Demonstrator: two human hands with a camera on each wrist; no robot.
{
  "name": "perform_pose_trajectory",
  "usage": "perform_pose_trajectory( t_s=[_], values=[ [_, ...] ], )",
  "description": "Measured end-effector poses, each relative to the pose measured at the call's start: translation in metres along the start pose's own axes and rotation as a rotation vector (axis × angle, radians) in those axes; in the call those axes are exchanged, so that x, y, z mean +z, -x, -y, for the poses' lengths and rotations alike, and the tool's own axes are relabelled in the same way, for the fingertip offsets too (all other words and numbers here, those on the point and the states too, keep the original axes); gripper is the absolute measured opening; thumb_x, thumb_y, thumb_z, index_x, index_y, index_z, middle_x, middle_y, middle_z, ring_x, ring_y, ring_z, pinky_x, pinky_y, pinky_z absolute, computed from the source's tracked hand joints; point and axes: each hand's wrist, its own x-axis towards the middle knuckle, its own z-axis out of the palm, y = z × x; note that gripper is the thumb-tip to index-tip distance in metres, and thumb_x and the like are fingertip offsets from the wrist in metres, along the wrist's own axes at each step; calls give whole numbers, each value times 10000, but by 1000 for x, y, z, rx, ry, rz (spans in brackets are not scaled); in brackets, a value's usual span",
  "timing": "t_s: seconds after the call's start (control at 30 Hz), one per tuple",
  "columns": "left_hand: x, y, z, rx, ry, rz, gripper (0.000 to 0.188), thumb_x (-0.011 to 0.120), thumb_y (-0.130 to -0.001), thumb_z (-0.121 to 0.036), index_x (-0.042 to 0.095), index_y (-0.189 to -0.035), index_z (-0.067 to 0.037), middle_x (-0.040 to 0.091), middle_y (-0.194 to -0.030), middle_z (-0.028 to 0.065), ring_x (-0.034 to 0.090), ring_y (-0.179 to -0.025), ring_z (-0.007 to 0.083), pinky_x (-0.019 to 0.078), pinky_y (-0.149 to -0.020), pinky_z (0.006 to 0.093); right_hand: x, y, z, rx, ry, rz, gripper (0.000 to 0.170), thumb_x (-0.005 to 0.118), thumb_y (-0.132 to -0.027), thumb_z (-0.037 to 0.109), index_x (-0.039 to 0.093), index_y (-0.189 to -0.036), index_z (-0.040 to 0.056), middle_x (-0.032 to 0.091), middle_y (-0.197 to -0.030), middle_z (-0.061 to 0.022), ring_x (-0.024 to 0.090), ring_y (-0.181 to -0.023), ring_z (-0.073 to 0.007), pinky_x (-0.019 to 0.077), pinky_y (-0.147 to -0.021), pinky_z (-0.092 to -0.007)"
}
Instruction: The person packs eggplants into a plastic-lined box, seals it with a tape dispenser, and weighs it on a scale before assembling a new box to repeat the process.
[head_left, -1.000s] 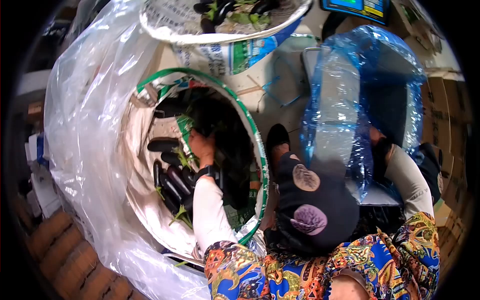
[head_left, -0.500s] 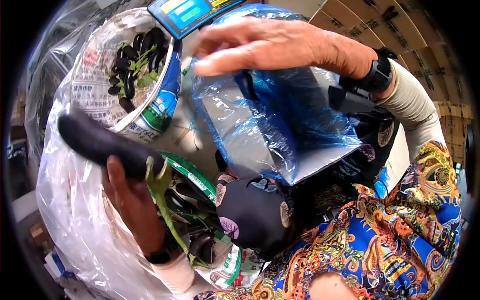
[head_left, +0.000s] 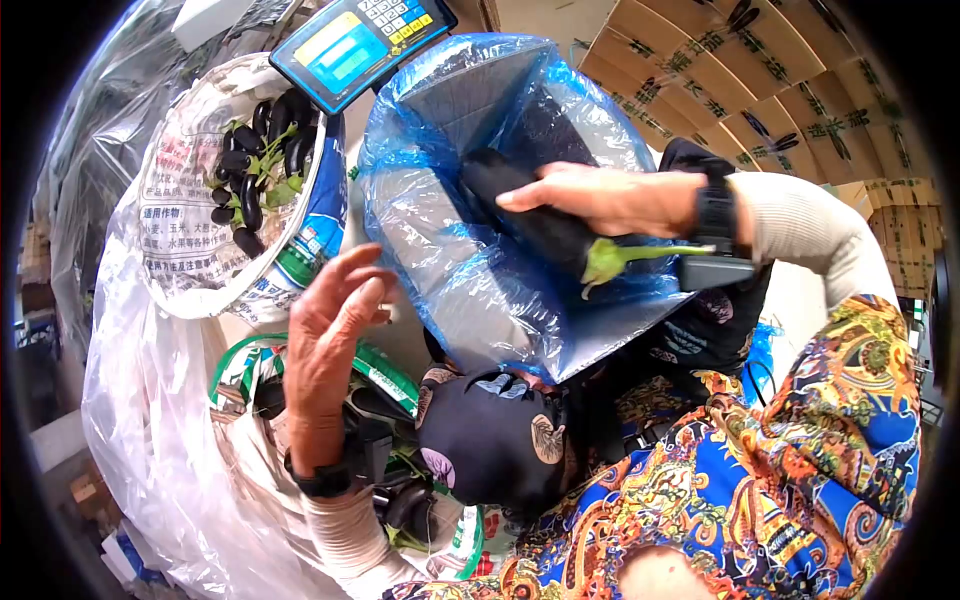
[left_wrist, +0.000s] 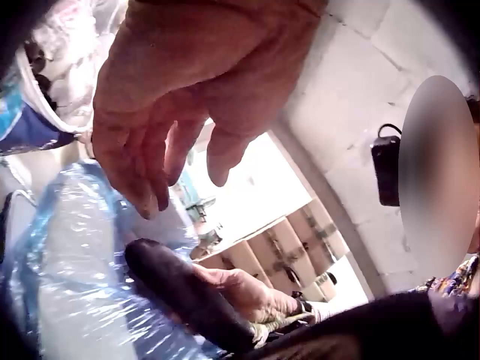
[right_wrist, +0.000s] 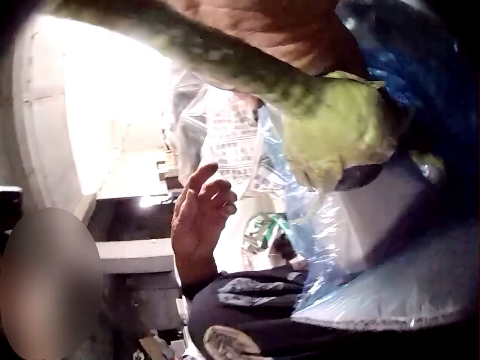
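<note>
My right hand (head_left: 625, 200) grips a long dark eggplant (head_left: 535, 225) over the box lined with a blue plastic bag (head_left: 430, 270). The eggplant's green cap and stem (head_left: 610, 262) point back toward my right wrist. In the right wrist view the cap (right_wrist: 330, 131) looms close. My left hand (head_left: 330, 350) is raised beside the box's left side, its fingers loosely bent around nothing. Seen from the left wrist, that hand (left_wrist: 202, 90) hangs above the eggplant (left_wrist: 184, 292). Below it lies the green-rimmed sack (head_left: 385, 375), with eggplants (head_left: 405, 505) in it.
A white woven sack (head_left: 180, 200) at the back left holds several smaller eggplants (head_left: 250, 195). A scale display (head_left: 360, 45) stands behind the box. Clear plastic sheeting (head_left: 130, 420) spreads along the left. Cardboard cartons (head_left: 740, 90) line the back right.
The eggplant has passed from my left hand to my right and moved rightward over the lined box. A second ago my left hand was inside the green-rimmed sack.
</note>
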Motion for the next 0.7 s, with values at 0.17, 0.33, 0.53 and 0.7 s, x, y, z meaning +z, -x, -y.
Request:
perform_pose_trajectory(
  t_s=[0.17,0.33,0.53,0.7],
  values=[
    [-9,27,78,-100,48,-160,383,594,-941,-194,548,-1242,38,659,-1043,95,626,-933,153,502,-803,274,1,-76,-44,-235,795,-94,725,590,-870,551,453,-1312,-7,520,-1244,-232,523,-1125,-314,384,-967,-361],
    [-4,64,114,-211,167,-367,343,572,-950,-170,560,-1231,26,639,-1092,117,636,-995,188,517,-811,284,11,-137,-84,-91,377,-429,825,559,-872,619,424,-1314,-65,505,-1262,-252,482,-1218,-327,361,-1018,-390],
    [5,75,124,-173,411,-531,325,592,-951,-140,554,-1234,13,634,-1058,99,637,-890,156,510,-762,240,-37,-136,-133,-731,1627,-325,578,433,-988,310,309,-1456,-5,618,-1064,-214,618,-1008,-299,445,-982,-380],
    [-3,97,149,-83,502,-657,283,594,-953,-153,574,-1194,-6,656,-993,81,640,-870,147,516,-745,248,-30,-120,-112,-541,1584,-90,517,454,-969,273,377,-1408,10,628,-1051,-211,628,-964,-315,459,-963,-402]
  ],
)
